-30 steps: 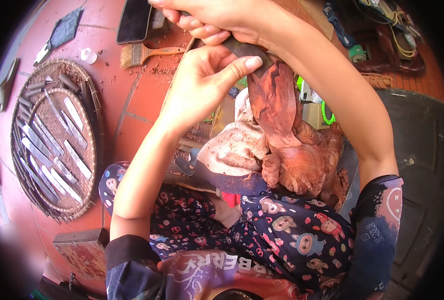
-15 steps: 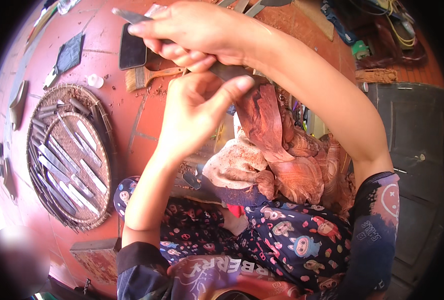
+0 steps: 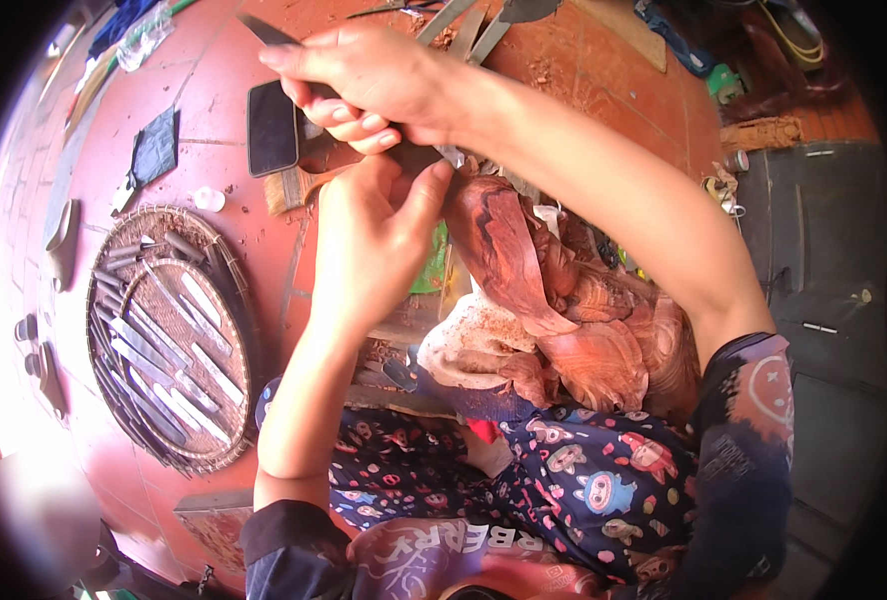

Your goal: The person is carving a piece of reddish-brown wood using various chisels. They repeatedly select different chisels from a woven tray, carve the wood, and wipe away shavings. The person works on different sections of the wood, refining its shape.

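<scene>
- Tray (image 3: pixel 164 225): on floor (image 3: pixel 219 125), left of left arm (image 3: pixel 299 420); blades (image 3: pixel 144 345) inside.
- Phone (image 3: pixel 274 128): on floor, left of right hand (image 3: pixel 369 88).
- Brush (image 3: pixel 289 192): below phone, partly behind left hand (image 3: pixel 374 215).
- Carved wood (image 3: pixel 594 350): before lap (image 3: pixel 584 460), between arms; cloth (image 3: pixel 474 335) at its left.
- Panel (image 3: pixel 814 260): right of right arm (image 3: pixel 614 170).

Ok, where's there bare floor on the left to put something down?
Two patches of red tile look bare: one between the dark pouch and the black phone, the other bordered by the blade-filled basket, the brush and the left hand. It's crowded inside the basket, and around the carved wood, where white cloth lies close.
</scene>
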